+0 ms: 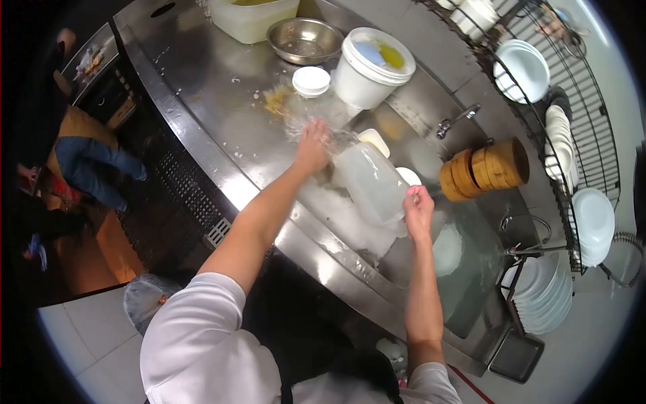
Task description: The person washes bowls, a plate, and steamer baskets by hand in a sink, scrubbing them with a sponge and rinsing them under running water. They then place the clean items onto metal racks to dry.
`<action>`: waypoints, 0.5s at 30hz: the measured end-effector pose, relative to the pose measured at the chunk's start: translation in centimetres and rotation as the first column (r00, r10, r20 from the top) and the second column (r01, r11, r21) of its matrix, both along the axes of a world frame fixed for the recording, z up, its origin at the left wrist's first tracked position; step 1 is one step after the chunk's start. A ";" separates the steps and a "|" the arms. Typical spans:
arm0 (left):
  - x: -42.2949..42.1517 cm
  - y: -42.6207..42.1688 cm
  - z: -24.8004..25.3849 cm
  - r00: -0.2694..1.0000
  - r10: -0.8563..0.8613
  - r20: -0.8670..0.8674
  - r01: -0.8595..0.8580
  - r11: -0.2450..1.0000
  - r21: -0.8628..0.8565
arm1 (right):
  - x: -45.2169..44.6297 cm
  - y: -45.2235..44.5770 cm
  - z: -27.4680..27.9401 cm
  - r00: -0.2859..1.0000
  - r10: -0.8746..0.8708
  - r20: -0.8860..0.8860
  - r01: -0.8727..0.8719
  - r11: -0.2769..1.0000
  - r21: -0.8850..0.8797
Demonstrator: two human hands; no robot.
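A translucent plastic container [378,183] is tilted over the soapy sink, its wall facing me. My right hand [418,206] pinches its near right rim with closed fingers. My left hand [314,145] is at the container's far left side, amid splashing water over the metal counter; its fingers are blurred, so their grip cannot be made out. Yellowish scraps [275,102] lie on the wet steel just beyond the left hand. A small white tub [373,143] and part of a round white dish [408,176] show behind the container.
Beyond are a white bucket [363,82], metal bowl [305,42], white lid [311,81] and large tub [256,20]. At right: a faucet [457,121], wooden steamers [484,170], a wire rack [585,108], stacked plates [538,293] and a water-filled basin. Another person [94,145] stands at left.
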State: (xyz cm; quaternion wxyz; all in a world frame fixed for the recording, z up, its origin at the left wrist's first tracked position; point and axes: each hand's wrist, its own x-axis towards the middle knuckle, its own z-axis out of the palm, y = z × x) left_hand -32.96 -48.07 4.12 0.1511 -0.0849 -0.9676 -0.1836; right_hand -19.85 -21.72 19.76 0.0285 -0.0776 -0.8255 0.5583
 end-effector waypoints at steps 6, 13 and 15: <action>3.5 -7.7 3.8 0.933 0.280 0.226 -0.270 0.960 -0.073 | -4.2 -8.8 6.4 0.972 0.228 -0.058 -0.173 0.858 0.484; 4.8 -12.0 3.4 0.882 0.397 0.254 -0.378 0.918 -0.121 | -7.8 -16.2 7.1 0.932 0.359 -0.049 -0.288 0.818 0.498; 5.7 -14.6 4.5 0.919 0.230 0.320 -0.188 0.969 -0.157 | -8.1 -17.4 7.9 0.917 0.377 -0.128 -0.247 0.791 0.559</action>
